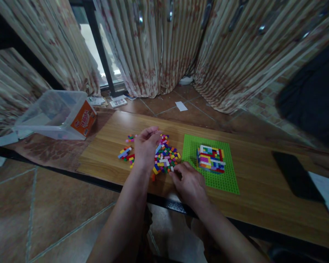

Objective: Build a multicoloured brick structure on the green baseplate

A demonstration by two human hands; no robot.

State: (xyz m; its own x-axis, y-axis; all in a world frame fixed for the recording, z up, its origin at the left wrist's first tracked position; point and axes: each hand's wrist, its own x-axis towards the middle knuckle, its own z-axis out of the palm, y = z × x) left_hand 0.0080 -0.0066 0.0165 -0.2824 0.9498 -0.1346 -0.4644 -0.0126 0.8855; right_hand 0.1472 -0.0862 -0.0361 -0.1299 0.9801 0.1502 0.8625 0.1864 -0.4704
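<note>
A loose pile of small coloured toy building bricks (167, 155) lies on the wooden table. Over its left part is my left hand (146, 146), its thumb and fingers pinched together; what they hold, if anything, is too small to make out. At the pile's near right edge, my right hand (190, 180) has its thumb and forefinger closed on a small white brick (172, 168). Beside it, on a green studded baseplate (229, 179), stands a blocky multicoloured brick structure (210, 159) several layers high. My left hand hides some of the loose bricks.
A clear plastic box (52, 128) with an orange label stands left of the wooden table (104, 146). To the right lie a dark flat object (297, 177) and white paper (325, 191). Patterned curtains (159, 54) hang beyond. A dark-clothed shape (315, 91) shows at far right.
</note>
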